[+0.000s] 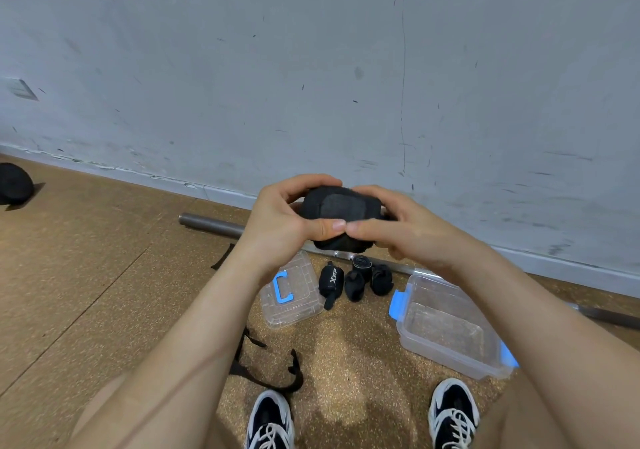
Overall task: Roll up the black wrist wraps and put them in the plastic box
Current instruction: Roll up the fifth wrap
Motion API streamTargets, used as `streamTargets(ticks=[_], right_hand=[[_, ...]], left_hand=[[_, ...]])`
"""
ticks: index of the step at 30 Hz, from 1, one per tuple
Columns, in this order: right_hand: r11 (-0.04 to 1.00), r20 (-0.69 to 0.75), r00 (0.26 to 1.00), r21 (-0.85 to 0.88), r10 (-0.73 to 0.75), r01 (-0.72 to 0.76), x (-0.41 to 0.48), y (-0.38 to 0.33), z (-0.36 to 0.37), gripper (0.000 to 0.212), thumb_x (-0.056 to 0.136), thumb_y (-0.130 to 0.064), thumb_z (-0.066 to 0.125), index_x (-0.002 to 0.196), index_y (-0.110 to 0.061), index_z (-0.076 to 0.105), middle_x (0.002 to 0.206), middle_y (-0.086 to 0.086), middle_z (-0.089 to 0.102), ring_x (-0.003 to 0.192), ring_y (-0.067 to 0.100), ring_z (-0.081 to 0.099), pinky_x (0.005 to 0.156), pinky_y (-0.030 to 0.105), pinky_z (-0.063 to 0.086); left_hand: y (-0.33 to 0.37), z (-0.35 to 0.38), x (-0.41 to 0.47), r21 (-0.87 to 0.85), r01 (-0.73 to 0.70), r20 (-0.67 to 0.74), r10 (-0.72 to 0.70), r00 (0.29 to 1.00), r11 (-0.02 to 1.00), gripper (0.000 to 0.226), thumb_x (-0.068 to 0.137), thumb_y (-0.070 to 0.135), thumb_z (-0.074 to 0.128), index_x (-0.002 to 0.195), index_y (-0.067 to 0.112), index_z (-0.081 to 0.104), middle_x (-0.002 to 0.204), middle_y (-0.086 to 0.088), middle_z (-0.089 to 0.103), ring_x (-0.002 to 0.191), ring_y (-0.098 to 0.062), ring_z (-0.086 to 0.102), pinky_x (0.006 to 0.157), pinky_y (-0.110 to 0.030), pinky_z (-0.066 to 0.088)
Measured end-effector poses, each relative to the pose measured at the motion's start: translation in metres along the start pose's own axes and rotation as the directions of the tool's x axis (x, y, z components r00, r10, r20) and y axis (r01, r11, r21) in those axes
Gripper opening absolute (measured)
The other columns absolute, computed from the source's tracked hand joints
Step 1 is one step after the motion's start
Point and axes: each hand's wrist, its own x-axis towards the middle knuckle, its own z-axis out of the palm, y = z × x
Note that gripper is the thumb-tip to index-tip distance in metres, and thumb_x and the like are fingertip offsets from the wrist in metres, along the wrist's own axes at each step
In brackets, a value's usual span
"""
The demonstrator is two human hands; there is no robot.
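Both hands hold a rolled black wrist wrap (337, 207) up in front of me, above the floor. My left hand (280, 220) grips its left side with the thumb across the front. My right hand (398, 228) grips the right side, its thumb meeting the left one. On the floor below lie several rolled black wraps (353, 280) in a small cluster. An unrolled black wrap (277, 376) trails on the floor near my left shoe. The clear plastic box (446, 330) with blue clasps stands open at the right and holds nothing.
The box's clear lid (294, 296) with a blue handle lies left of the rolled wraps. A steel barbell (211, 224) runs along the foot of the wall behind them. A black round object (14, 183) sits far left. My two shoes (272, 421) are at the bottom.
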Motion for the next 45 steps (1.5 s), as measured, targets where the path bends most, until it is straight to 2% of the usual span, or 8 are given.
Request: streamTargets(ticks=[7, 11, 19, 24, 30, 35, 39, 45], right_hand=[[0.997, -0.081, 0.995, 0.041, -0.056, 0.060, -0.002, 0.001, -0.001, 0.027, 0.092, -0.020, 0.067, 0.118, -0.018, 0.067, 0.076, -0.022, 0.069, 0.071, -0.009, 0.063, 0.060, 0.008, 0.046], [0.997, -0.142, 0.987, -0.026, -0.075, 0.072, 0.001, 0.006, -0.002, 0.030, 0.090, -0.017, 0.070, 0.120, -0.018, 0.067, 0.102, 0.001, 0.074, 0.095, 0.009, 0.069, 0.087, 0.028, 0.055], [0.995, -0.154, 0.984, 0.015, -0.093, 0.096, 0.004, 0.003, 0.005, 0.038, 0.081, -0.031, 0.066, 0.115, -0.016, 0.067, 0.102, 0.011, 0.072, 0.098, 0.025, 0.068, 0.091, 0.043, 0.055], [0.994, -0.084, 0.995, 0.094, -0.047, 0.055, 0.003, 0.000, 0.002, 0.023, 0.096, -0.009, 0.060, 0.119, -0.005, 0.064, 0.062, -0.016, 0.064, 0.056, -0.006, 0.060, 0.050, 0.007, 0.043], [0.979, -0.016, 0.983, 0.098, 0.182, -0.180, 0.004, -0.010, -0.004, 0.015, 0.099, -0.026, 0.051, 0.094, -0.022, 0.064, 0.063, -0.006, 0.045, 0.049, 0.005, 0.036, 0.042, 0.018, 0.022], [0.995, 0.011, 0.995, -0.017, 0.102, -0.101, 0.000, -0.014, 0.005, 0.022, 0.097, -0.040, 0.054, 0.098, -0.020, 0.063, 0.054, -0.018, 0.053, 0.041, -0.001, 0.046, 0.043, 0.012, 0.032], [0.978, -0.160, 0.985, -0.209, -0.056, 0.022, 0.007, -0.007, 0.016, 0.019, 0.093, -0.036, 0.066, 0.108, -0.026, 0.063, 0.086, -0.012, 0.066, 0.079, 0.005, 0.062, 0.075, 0.028, 0.050], [0.686, -0.243, 0.921, -0.726, -0.303, 0.034, 0.001, -0.014, 0.056, 0.050, 0.096, -0.050, 0.051, 0.134, -0.019, 0.042, 0.110, 0.007, 0.067, 0.100, 0.034, 0.062, 0.081, 0.043, 0.049]], left_hand=[[-0.001, -0.001, 0.001, -0.078, 0.046, 0.128, -0.036, 0.991, 0.996, 0.044, 0.073, 0.012, 0.077, 0.114, 0.023, 0.069, 0.114, -0.008, 0.069, 0.099, -0.021, 0.071, 0.075, -0.027, 0.057], [-0.003, 0.006, -0.002, -0.027, 0.095, 0.173, -0.089, 0.981, 0.995, 0.037, 0.085, 0.035, 0.064, 0.122, 0.031, 0.060, 0.120, -0.002, 0.063, 0.097, -0.020, 0.071, 0.072, -0.036, 0.060], [-0.012, 0.012, 0.002, 0.167, -0.150, 0.029, 0.147, 0.989, 0.974, 0.020, 0.104, 0.025, 0.048, 0.119, 0.023, 0.062, 0.111, 0.002, 0.067, 0.097, -0.003, 0.065, 0.073, -0.019, 0.054], [-0.010, 0.008, 0.000, 0.106, -0.053, 0.080, 0.045, 0.996, 0.993, 0.027, 0.097, 0.044, 0.053, 0.117, 0.029, 0.062, 0.113, 0.004, 0.066, 0.101, -0.011, 0.067, 0.074, -0.030, 0.058], [-0.014, 0.018, 0.003, 0.222, -0.203, -0.010, 0.210, 0.978, 0.954, 0.014, 0.093, 0.034, 0.056, 0.105, 0.031, 0.063, 0.100, 0.011, 0.067, 0.095, -0.002, 0.062, 0.080, -0.016, 0.048], [-0.015, 0.022, 0.004, 0.171, -0.190, -0.052, 0.201, 0.978, 0.967, 0.013, 0.097, 0.020, 0.055, 0.098, 0.028, 0.066, 0.095, 0.012, 0.068, 0.091, -0.002, 0.063, 0.078, -0.016, 0.048], [-0.009, 0.023, 0.007, 0.030, -0.087, -0.167, 0.091, 0.982, 0.996, 0.022, 0.103, 0.025, 0.049, 0.090, 0.024, 0.067, 0.085, 0.007, 0.067, 0.081, -0.006, 0.061, 0.070, -0.022, 0.049], [-0.005, 0.020, 0.011, -0.091, -0.058, -0.399, 0.017, 0.917, 0.994, 0.042, 0.095, 0.023, 0.062, 0.053, 0.024, 0.062, 0.055, 0.006, 0.054, 0.055, -0.009, 0.052, 0.054, -0.025, 0.042]])
